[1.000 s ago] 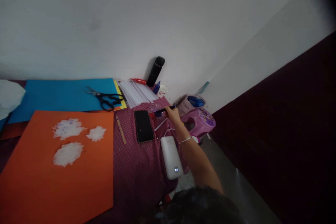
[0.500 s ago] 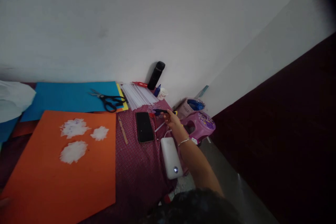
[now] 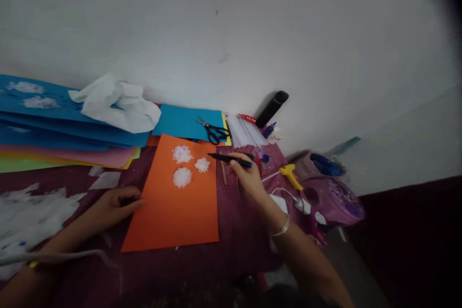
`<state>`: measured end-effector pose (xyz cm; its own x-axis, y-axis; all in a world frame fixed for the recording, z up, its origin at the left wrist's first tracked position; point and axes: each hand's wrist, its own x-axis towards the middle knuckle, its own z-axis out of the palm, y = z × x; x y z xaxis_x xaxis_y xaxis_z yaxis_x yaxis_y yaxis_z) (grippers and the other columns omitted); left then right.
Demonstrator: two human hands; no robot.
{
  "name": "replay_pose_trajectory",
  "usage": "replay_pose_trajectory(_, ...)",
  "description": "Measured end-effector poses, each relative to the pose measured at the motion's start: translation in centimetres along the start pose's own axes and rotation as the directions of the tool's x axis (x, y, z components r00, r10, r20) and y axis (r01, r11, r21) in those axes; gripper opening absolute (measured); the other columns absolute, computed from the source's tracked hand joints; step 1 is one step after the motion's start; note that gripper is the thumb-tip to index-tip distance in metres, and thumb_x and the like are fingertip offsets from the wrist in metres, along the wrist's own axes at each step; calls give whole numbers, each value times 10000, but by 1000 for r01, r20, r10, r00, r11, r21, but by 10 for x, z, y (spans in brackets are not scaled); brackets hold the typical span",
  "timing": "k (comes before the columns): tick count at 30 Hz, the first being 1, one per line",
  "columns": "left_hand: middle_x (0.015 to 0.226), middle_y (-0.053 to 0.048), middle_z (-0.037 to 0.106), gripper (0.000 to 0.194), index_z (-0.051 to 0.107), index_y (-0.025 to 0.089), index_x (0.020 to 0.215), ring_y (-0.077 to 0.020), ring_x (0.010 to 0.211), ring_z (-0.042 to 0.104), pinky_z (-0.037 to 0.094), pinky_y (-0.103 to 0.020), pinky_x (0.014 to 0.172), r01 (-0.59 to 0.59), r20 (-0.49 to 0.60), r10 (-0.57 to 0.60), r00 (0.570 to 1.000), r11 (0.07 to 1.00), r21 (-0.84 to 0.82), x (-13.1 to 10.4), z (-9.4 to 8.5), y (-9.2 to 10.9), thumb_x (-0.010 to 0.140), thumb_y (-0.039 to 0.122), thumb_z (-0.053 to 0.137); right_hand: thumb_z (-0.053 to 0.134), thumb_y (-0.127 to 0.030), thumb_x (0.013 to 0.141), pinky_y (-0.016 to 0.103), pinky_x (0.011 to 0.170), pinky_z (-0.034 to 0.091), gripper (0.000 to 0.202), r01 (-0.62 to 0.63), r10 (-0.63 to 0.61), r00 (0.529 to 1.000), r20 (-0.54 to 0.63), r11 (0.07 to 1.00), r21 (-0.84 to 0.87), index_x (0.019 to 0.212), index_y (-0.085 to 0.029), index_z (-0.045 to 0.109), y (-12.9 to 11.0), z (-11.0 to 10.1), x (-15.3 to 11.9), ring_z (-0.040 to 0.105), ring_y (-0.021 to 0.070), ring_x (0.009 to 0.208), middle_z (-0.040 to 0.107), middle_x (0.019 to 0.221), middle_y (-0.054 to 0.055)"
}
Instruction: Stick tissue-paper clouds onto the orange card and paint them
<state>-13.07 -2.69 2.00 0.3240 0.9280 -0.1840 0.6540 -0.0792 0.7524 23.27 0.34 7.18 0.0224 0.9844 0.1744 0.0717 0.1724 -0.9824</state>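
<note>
My right hand is closed around a black marker with a blue end. Its tip points left, above the right side of an orange sheet, close to the white patches. Three rough-edged white paper patches lie on that sheet: an upper one with faint purple specks, a lower one and a small one. At the sheet's left edge, my left hand has its thumb on the border and its fingers curled. Whether fingers reach under the sheet is hidden.
Black scissors lie on a blue sheet behind. Crumpled white tissue rests on stacked coloured paper at left. White strips, a black bottle and a yellow glue gun are on the right. A cable crosses my left forearm.
My right hand has come left from the table's right side to the orange sheet, bringing the marker. The view has turned left, so my left hand and the paper stack now show.
</note>
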Motion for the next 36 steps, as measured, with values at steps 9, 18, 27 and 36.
replay_pose_trajectory(9,639,19,426,427,449,189,610,-144,618,434,360,-231,555,-91,19,91,996,996,-5,0,1,-6,815,561,498,612,-297,891,378,875,524,214,304,-279,952,123,907,-291,1074,-254,713,28,61,3,680,210,969,741,1047,64)
replay_pose_trajectory(18,661,2,495,439,507,180,633,-154,639,476,394,-235,568,-124,41,123,992,992,30,3,1,-12,839,567,485,606,-260,888,371,866,534,243,291,-241,956,169,856,-427,1110,-279,705,37,78,13,688,208,967,731,1073,58)
replay_pose_trajectory(27,672,3,483,439,506,175,649,-153,654,469,396,-237,578,-121,59,121,991,993,-3,2,2,-14,860,557,474,606,-303,898,395,909,514,235,275,-239,961,141,885,-376,1116,-290,694,36,69,3,678,216,1017,727,1104,60)
replay_pose_trajectory(36,650,14,492,459,475,183,639,-162,646,498,431,-240,603,-78,46,75,996,995,65,-3,-5,2,886,566,423,593,-305,901,418,945,516,268,278,-210,954,213,882,-380,1155,-305,681,22,66,-11,668,221,1068,715,1168,59)
